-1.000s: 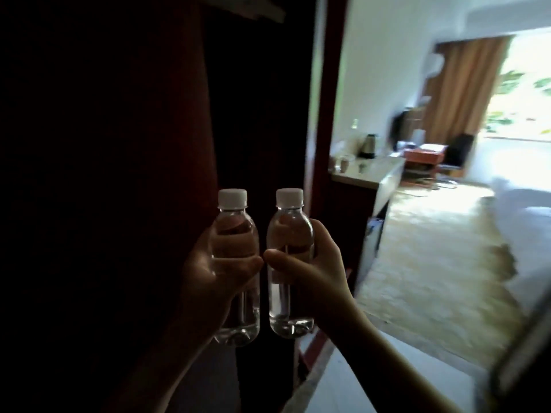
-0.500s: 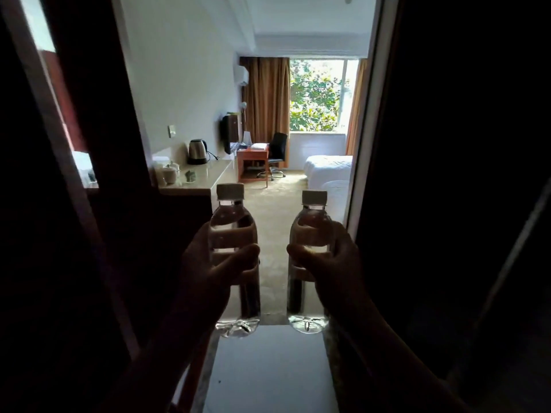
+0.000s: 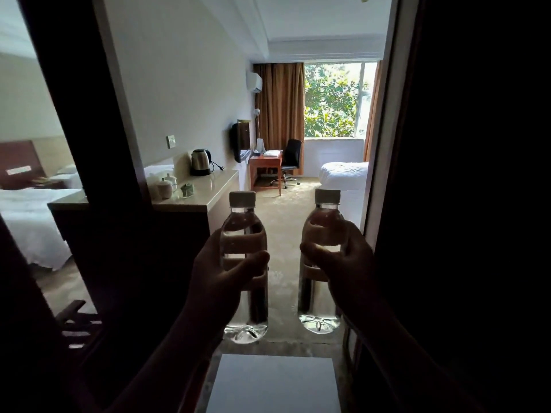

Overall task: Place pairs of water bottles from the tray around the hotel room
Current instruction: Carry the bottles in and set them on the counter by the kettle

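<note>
I hold two clear water bottles with white caps upright in front of me, side by side with a gap between them. My left hand (image 3: 220, 275) grips the left bottle (image 3: 244, 317) around its middle. Around the upper half of the right bottle (image 3: 319, 311) curls my right hand (image 3: 343, 263). Both are raised in a dark entry passage that looks into the hotel room. No tray is in view.
A beige counter (image 3: 208, 189) on the left carries a kettle (image 3: 200, 162) and cups. Beyond lie carpet, a wooden desk (image 3: 265, 168) with an office chair (image 3: 290, 159), a bed (image 3: 343, 174) at right, and a window. Dark walls flank both sides; a mirror at left reflects a bed.
The view swung from the dark door and wall to face straight down the passage into the room. The two bottles moved apart and stay in my grip.
</note>
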### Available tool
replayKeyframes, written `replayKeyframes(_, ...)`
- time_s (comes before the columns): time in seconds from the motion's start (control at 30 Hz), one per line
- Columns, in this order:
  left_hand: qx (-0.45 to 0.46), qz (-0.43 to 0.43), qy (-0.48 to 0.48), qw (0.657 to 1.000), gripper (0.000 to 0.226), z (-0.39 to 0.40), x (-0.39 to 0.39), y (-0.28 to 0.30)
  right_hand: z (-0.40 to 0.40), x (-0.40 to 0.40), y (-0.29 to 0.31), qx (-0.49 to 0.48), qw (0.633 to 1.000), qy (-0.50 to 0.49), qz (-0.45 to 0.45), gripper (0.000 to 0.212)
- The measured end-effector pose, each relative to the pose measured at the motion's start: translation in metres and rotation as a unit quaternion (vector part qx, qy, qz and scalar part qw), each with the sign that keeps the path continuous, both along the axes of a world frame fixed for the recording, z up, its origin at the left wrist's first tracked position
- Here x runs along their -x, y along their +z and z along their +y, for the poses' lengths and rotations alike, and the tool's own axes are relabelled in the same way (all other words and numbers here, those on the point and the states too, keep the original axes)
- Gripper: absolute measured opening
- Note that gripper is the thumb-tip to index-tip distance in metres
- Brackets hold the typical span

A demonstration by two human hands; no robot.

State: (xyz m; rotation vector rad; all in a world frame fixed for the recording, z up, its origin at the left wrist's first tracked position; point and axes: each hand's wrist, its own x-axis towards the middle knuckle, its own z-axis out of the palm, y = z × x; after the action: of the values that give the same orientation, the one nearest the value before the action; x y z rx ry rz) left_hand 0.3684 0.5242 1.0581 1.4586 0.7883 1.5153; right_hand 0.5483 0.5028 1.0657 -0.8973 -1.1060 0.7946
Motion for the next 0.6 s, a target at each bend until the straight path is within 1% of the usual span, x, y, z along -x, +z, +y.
replayKeyframes(0.13, -0.002, -0.004, 0.001, 1.0, 0.044, 0.077, -0.008, -0.006, 0.079, -0.008, -0.013, 0.009, 1.0, -0.004, -0.004, 0.044)
replayKeyframes(0.2, -0.005, -0.005, 0.003, 1.0, 0.048, 0.123, -0.01, -0.007, 0.125, -0.01, -0.015, 0.013, 1.0, -0.009, -0.007, 0.042)
replayKeyframes(0.27, -0.005, -0.01, 0.009, 1.0, 0.057, 0.171, -0.012, -0.009, 0.172, -0.011, -0.013, 0.013, 1.0, -0.015, -0.021, 0.04)
replayKeyframes(0.33, -0.003, -0.015, 0.01, 1.0, 0.059, 0.221, -0.015, -0.005, 0.219, -0.014, -0.006, 0.011, 0.999, -0.025, -0.038, 0.041)
replayKeyframes(0.4, -0.004, -0.015, 0.006, 1.0, 0.057, 0.27, -0.019, 0.002, 0.265, -0.018, 0.004, 0.009, 0.998, -0.029, -0.052, 0.044)
replayKeyframes(0.5, -0.002, -0.026, 0.0, 1.0, 0.046, 0.337, -0.028, 0.013, 0.328, -0.024, 0.02, 0.005, 0.997, -0.039, -0.063, 0.046)
replayKeyframes(0.6, -0.006, -0.031, -0.001, 1.0, 0.046, 0.382, -0.035, 0.024, 0.373, -0.029, 0.031, 0.0, 0.997, -0.045, -0.056, 0.047)
